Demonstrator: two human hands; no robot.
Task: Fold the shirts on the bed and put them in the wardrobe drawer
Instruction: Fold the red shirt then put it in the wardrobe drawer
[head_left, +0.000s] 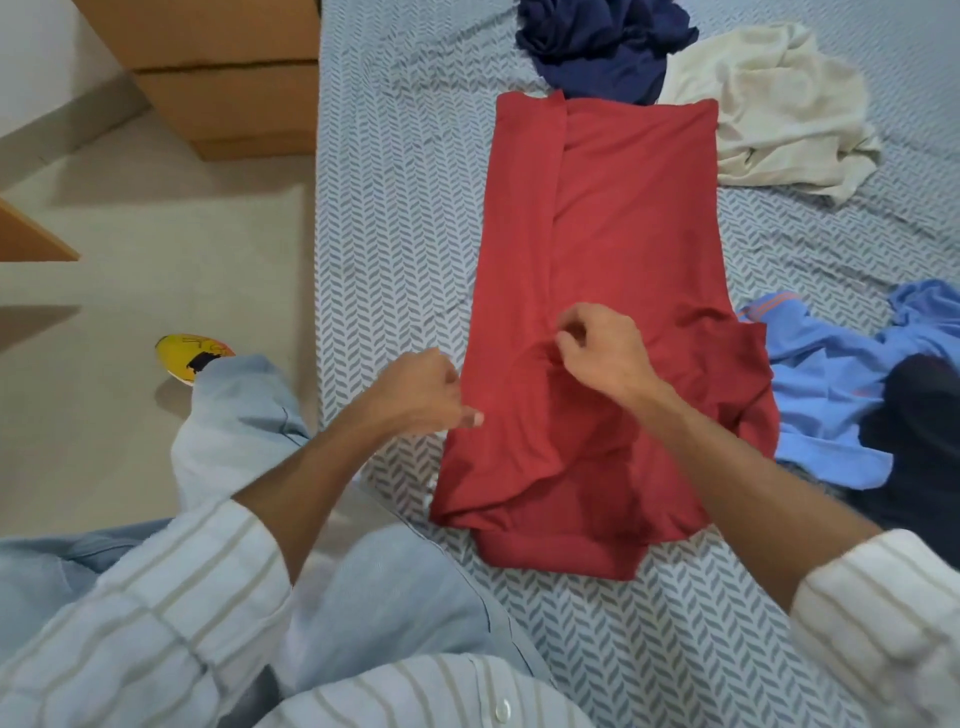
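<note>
Head view: both hands, left (423, 389) and right (602, 345), are pinching the red shirt (613, 218); uneven pulling is risking undoing the side folds.

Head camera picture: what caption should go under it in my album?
Both hands, left hand and right hand, pinch a red shirt half folded on the bed.
</note>
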